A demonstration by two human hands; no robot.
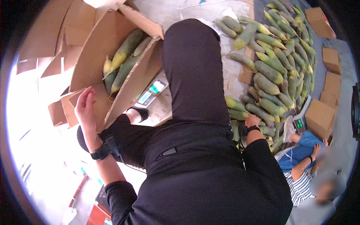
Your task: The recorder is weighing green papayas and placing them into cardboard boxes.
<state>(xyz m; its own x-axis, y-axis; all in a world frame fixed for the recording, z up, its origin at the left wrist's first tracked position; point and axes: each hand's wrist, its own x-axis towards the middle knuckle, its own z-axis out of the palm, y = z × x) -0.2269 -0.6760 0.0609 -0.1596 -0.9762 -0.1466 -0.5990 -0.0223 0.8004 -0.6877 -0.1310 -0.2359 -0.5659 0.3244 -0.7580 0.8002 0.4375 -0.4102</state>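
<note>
My left hand (86, 108) is beside the near end of an open cardboard box (88, 56), its fingers loosely bent and apart, with nothing in them. Inside the box lie several long green radishes (129, 47) with yellowish ends. At the right, a large heap of green radishes (268, 73) covers the floor. My right hand (252, 120) is down at the near edge of that heap, its fingers curled at the end of a green radish (237, 114). The fingertips of that hand are partly hidden.
A scale with a lit display (152, 93) sits beside the box, next to my foot. More cardboard boxes (322, 116) line the right side. A co-worker in a striped top (300, 187) is at the lower right, near another lit scale (299, 123).
</note>
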